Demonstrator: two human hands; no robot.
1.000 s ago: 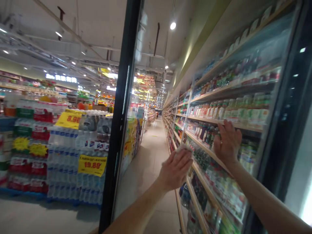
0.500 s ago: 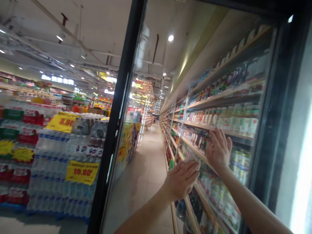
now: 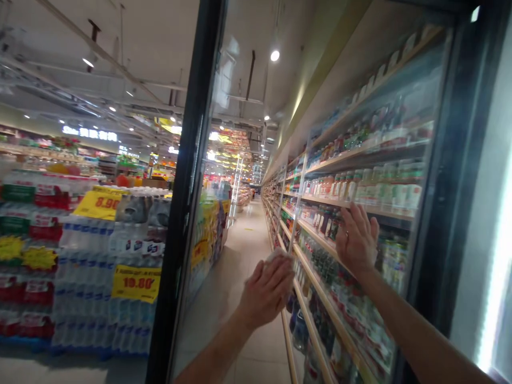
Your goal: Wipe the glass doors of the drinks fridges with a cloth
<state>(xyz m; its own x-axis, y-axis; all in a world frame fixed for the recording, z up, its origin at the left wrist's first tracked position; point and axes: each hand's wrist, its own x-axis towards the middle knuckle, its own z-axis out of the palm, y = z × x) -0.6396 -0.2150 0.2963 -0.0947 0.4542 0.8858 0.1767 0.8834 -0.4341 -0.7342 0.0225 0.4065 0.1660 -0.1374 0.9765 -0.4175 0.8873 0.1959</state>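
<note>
I am looking through a glass door with a black frame. My left hand presses a pale cloth against the glass, fingers closed over it; only the cloth's top edge shows. My right hand lies flat on the glass further right, fingers spread, a ring on one finger, holding nothing. Behind the glass run shelves of bottled drinks.
The door's right frame stands close by my right arm. Stacked packs of bottled water with yellow price signs fill the left. A tiled aisle runs away between the stacks and the shelves.
My left hand has slid left across the glass with the cloth under it. My right hand has stayed flat on the glass.
</note>
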